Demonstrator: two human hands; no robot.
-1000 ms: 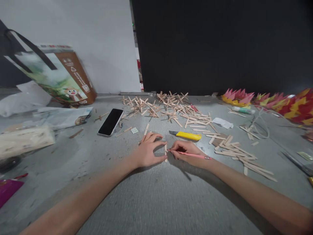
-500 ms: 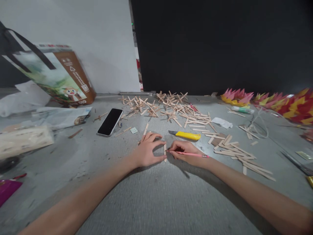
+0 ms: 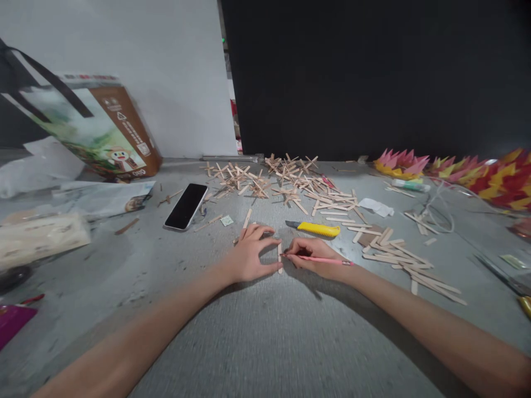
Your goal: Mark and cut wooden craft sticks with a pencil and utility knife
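Note:
A short wooden craft stick (image 3: 280,257) lies upright on the grey floor between my hands. My left hand (image 3: 251,253) pinches it from the left, thumb and forefinger at its two ends. My right hand (image 3: 312,256) is closed round a pink pencil (image 3: 327,260), whose tip touches the stick. A yellow utility knife (image 3: 317,228) lies just beyond my right hand.
Heaps of wooden sticks (image 3: 290,185) are spread behind and to the right (image 3: 398,257). A black phone (image 3: 186,206) lies at the left, a paper bag (image 3: 95,130) behind it. Coloured paper flowers (image 3: 456,168) line the black wall. A white cable (image 3: 437,213) lies on the right.

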